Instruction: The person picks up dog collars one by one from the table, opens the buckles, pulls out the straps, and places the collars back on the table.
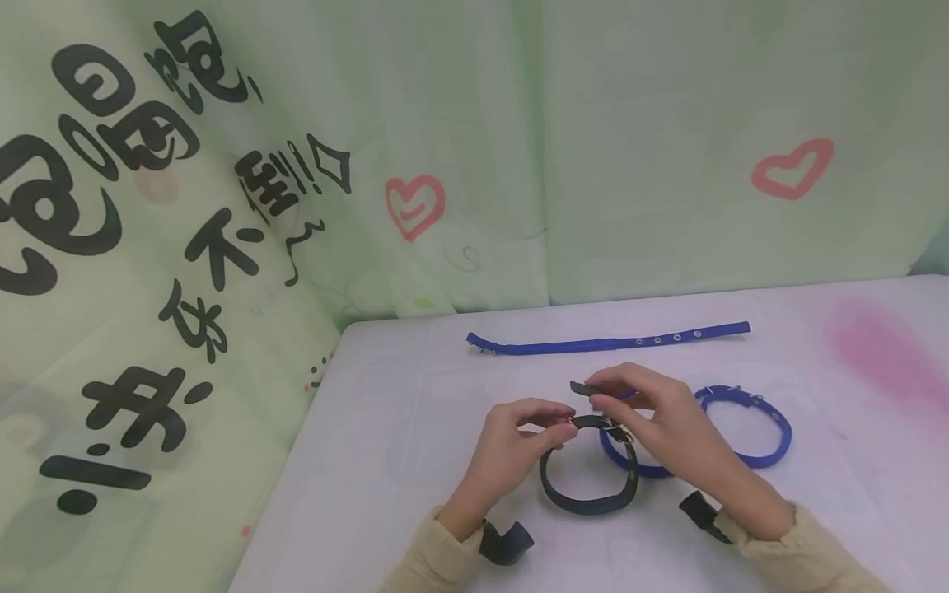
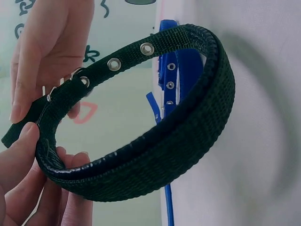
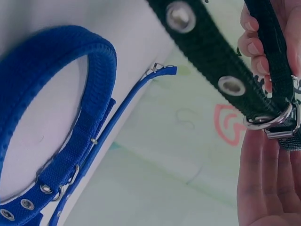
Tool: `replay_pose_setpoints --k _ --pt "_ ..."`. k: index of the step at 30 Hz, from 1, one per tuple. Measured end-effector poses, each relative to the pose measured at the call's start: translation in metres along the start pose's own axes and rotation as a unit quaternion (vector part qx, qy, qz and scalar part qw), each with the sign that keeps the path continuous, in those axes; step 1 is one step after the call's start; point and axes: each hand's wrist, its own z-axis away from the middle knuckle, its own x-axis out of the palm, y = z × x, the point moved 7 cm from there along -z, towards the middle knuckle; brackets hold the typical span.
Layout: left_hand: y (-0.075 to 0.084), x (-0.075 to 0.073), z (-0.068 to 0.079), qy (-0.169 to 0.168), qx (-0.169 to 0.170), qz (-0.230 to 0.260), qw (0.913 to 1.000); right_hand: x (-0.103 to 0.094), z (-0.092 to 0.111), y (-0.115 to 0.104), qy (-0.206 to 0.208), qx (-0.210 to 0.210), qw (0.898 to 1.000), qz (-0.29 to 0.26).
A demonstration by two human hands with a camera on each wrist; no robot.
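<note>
A dark green woven collar (image 2: 188, 155) with metal eyelets is held up in a loop between my hands. My left hand (image 1: 511, 441) pinches the band beside the metal buckle (image 3: 280, 127), thumb and fingertips on the strap. Between thumb and fingers, my right hand (image 1: 660, 420) holds the strap's free end (image 1: 582, 387), which sticks out past the fingertips. In the right wrist view the strap passes through the buckle and a D-ring. Behind my right hand lies a looped blue collar (image 1: 656, 471), partly hidden by the hand.
A second looped blue collar (image 1: 774, 453) lies to the right of my right hand. Farther back, a blue collar (image 1: 563, 347) is stretched out flat on the white table (image 1: 400, 461). A pale green curtain (image 1: 630, 165) with hearts and black lettering hangs behind.
</note>
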Motion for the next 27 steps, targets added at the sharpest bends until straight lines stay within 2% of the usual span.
replay_pose_setpoints --k 5,11,14,20,27 --pt "0.0018 -0.0011 0.001 0.0 0.002 -0.004 1.0 0.0017 -0.0008 0.0017 -0.014 0.016 0.999 0.027" --pt "0.0025 -0.002 0.0012 0.011 0.026 -0.019 0.9994 0.0032 0.0 0.0006 -0.018 -0.005 0.998 0.059" --pt "0.0036 -0.0031 0.0015 0.017 0.035 -0.034 0.9987 0.0029 0.0004 0.003 -0.019 0.006 0.997 0.073" --pt "0.0013 -0.0041 0.0015 0.013 0.01 -0.042 0.999 0.0041 0.0007 0.0087 -0.037 0.06 0.995 0.071" --pt "0.001 0.0009 -0.0001 -0.021 0.002 -0.02 0.9996 0.0007 0.0011 0.0042 -0.022 0.045 0.997 0.058"
